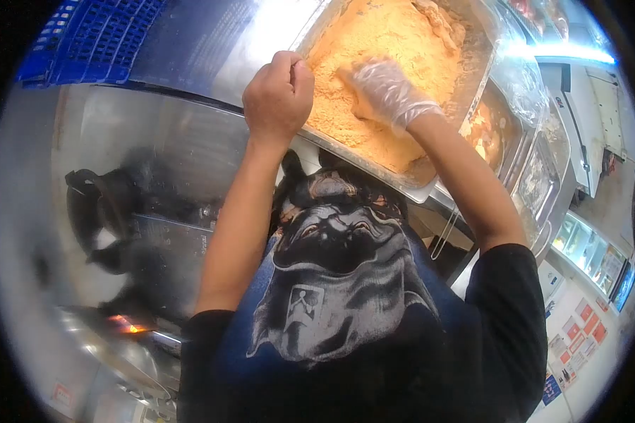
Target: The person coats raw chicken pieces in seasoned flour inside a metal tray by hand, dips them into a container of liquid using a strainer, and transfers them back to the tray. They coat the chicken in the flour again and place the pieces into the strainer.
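Note:
A deep metal tray (pixel 404 185) holds orange-yellow powder (pixel 360 39), with a coated piece (pixel 441 25) near its far right corner. My right hand (pixel 384 88), in a clear plastic glove, is down in the powder; its fingertips are blurred and partly hidden, so what they hold does not show. My left hand (pixel 279 95) is bare and closed in a fist at the tray's left edge. Whatever that fist may hold is hidden.
A blue plastic basket (pixel 92 42) stands at the upper left. Right of the tray is a container (pixel 483 137) with wet pieces, beside clear plastic wrap (pixel 518 84). A black pan stand (pixel 102 218) and a flame (pixel 128 324) are at the left.

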Demonstrator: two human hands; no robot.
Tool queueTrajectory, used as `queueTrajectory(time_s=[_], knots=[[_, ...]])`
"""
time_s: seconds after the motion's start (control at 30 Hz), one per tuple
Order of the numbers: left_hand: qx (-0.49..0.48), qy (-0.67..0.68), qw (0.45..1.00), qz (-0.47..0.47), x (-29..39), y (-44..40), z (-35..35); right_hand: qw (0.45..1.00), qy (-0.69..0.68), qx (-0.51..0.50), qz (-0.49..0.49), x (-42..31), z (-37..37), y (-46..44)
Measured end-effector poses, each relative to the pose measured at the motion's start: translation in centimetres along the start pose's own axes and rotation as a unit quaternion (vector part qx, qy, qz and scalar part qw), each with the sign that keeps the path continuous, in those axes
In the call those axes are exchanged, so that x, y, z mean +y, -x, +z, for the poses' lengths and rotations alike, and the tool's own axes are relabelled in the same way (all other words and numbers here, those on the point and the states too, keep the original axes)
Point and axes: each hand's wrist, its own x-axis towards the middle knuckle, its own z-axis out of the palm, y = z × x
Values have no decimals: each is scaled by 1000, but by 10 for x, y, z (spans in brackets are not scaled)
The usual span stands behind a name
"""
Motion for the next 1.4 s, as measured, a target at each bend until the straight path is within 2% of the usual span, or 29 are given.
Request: queueTrajectory(time_s=[0.03,0.13,0.17,0.23,0.37,0.43,0.57,0.6,0.63,0.67,0.7,0.83,0.87,0.93,0.97,1.03,1.07,1.13,1.17,1.2,1.23,1.3,1.33,1.4], knots=[[2,1,1000,1,-1,0,0,993,25,-103,43,0,-17,-3],[-4,8,1000,-7,0,1,-1,986,26,-141,88,20,-20,4],[-3,8,1000,-9,0,2,-1,986,27,-141,87,34,-10,8],[-6,10,1000,-15,0,1,-2,991,15,-56,118,64,18,14],[0,6,1000,-13,0,1,-1,987,41,-87,131,68,20,18],[-12,1,1000,-21,0,2,-3,981,13,-95,166,56,20,18],[-4,4,1000,-20,-1,2,-2,980,-36,-126,153,59,2,17],[-4,3,1000,-18,-2,2,-2,939,-253,-79,221,66,-3,20],[-3,3,1000,-16,-3,3,-1,845,-457,-28,276,75,-8,23],[-3,0,1000,-18,-2,2,-1,806,-512,-59,291,81,-36,25],[-4,-3,1000,-17,0,2,-2,806,-512,-60,289,97,-41,28],[-1,-11,1000,-19,2,2,-2,811,-463,100,343,187,-43,25],[-1,-10,1000,-18,3,1,-3,811,-463,100,343,192,-46,20],[-10,-4,999,-31,3,1,-3,813,-362,186,417,199,-49,18],[-11,-3,1000,-30,3,1,-3,812,-362,187,418,195,-48,21],[-1,-13,1000,-18,2,1,-2,754,-526,124,374,176,-42,28],[0,-13,1000,-19,1,1,-3,754,-526,123,374,161,-36,29],[-2,-14,1000,-19,1,2,-2,867,-443,25,229,122,-29,34],[-3,-13,1000,-20,1,2,-1,900,-358,-71,239,107,-35,37],[8,-9,1000,-9,1,1,-1,917,-267,-167,244,94,-40,41],[20,-6,1000,3,2,0,-1,917,-266,-168,246,84,-41,42],[22,-10,1000,5,2,0,0,914,-152,-294,234,69,-39,45],[25,-17,1000,5,2,0,-1,915,-150,-294,232,66,-34,47],[18,-13,1000,-3,3,1,-2,936,-166,-201,235,59,-24,56]])
